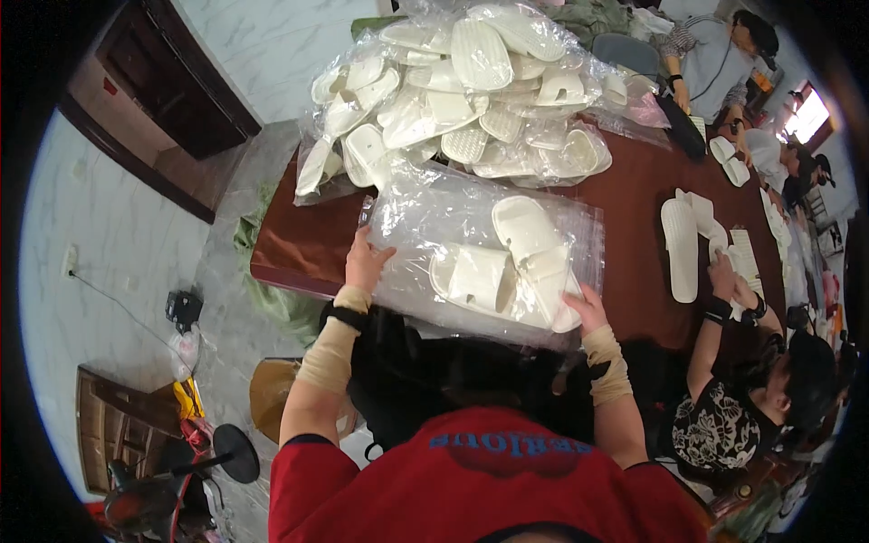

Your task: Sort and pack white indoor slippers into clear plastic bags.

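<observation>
A clear plastic bag (412, 262) lies across the near edge of the table, with a pair of white slippers (529, 231) inside toward its right end. One slipper sits at an angle over the other. My left hand (367, 261) pinches the left end of the bag, where the plastic is slack and wrinkled. At the bag's lower right corner, my right hand (587, 308) grips the plastic over the end of a slipper. Both wrists have beige wraps and dark bands.
Bagged white slippers (453, 100) form a big heap at the back of the brown table (625, 235). To my right, a co-worker's hands (724, 276) handle loose white slippers (679, 249). Another person (715, 63) is at the far right. A black fan (145, 498) stands at lower left.
</observation>
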{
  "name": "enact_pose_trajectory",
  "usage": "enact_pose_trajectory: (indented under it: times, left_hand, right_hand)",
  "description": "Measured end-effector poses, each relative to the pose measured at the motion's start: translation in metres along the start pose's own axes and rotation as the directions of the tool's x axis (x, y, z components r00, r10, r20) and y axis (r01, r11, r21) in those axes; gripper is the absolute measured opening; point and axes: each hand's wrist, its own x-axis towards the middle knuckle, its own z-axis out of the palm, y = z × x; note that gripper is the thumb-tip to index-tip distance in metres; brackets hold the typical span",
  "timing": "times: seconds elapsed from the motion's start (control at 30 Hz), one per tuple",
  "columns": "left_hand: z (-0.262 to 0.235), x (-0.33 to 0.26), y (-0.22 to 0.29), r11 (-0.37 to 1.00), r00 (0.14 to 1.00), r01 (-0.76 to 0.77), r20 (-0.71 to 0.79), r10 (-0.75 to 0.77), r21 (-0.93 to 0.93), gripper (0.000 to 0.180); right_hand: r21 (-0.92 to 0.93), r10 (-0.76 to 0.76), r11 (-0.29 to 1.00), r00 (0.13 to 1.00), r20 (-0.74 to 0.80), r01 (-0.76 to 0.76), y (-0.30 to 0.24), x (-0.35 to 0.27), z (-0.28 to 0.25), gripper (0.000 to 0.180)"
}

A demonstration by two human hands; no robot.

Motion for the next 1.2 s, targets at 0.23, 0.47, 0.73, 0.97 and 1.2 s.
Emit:
enact_pose_trajectory:
  times: [0.23,0.47,0.73,0.97,1.2]
  left_hand:
    - [0.025,0.014,0.000,0.761,0.851,-0.521,0.309,0.426,0.386,0.061]
    - [0.033,0.014,0.012,0.694,0.879,-0.422,0.452,0.154,0.584,0.074]
    - [0.040,0.013,0.003,0.728,0.902,-0.395,0.389,0.190,0.560,0.073]
    - [0.060,0.028,-0.130,0.869,0.925,-0.023,0.319,0.206,-0.495,0.067]
    - [0.051,0.014,-0.016,0.723,0.903,-0.373,0.406,0.139,0.582,0.074]
  right_hand:
    - [0.036,0.036,0.999,0.999,-0.009,-0.036,-0.019,-0.018,-0.003,0.044]
    - [-0.342,-0.417,0.893,0.827,-0.378,0.294,-0.109,-0.107,-0.079,0.037]
    - [-0.379,-0.711,0.703,0.578,-0.401,0.602,-0.143,-0.076,0.052,0.043]
    - [-0.273,-0.602,0.766,0.798,0.014,0.583,-0.098,-0.079,0.183,0.042]
    - [-0.161,-0.397,0.917,0.794,-0.460,0.365,0.028,0.004,0.085,0.038]
